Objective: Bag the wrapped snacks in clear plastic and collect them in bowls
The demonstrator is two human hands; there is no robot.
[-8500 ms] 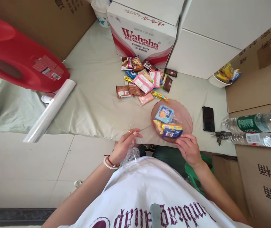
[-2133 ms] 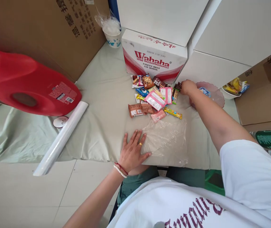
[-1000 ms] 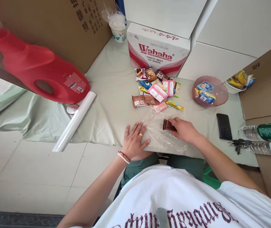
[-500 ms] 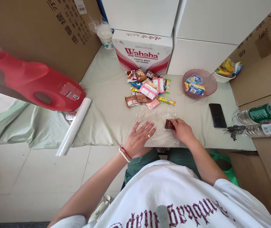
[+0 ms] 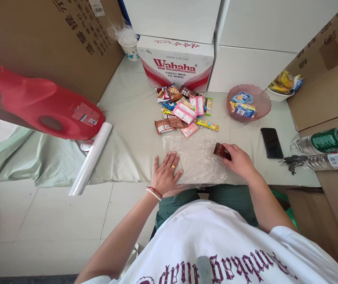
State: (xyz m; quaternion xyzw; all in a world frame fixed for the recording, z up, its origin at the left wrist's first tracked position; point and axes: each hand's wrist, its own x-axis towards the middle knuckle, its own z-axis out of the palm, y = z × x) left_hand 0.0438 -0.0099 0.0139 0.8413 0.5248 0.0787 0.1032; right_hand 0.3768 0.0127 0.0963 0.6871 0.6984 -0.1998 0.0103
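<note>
The left hand lies flat, fingers spread, on the thin clear plastic film extending rightward; light pressure should limit wrinkling. The right hand grips a small dark-brown wrapped snack, protruding leftward from its fingers, best held gently.

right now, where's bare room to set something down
Widest: pale cloth between the shiny white roll, colourful wrapped snacks and left hand. Smaller: between the translucent pink bowl, black phone and right hand. Crowded: where those snacks overlap, and the right edge, with dark keys and clear plastic bottles.
</note>
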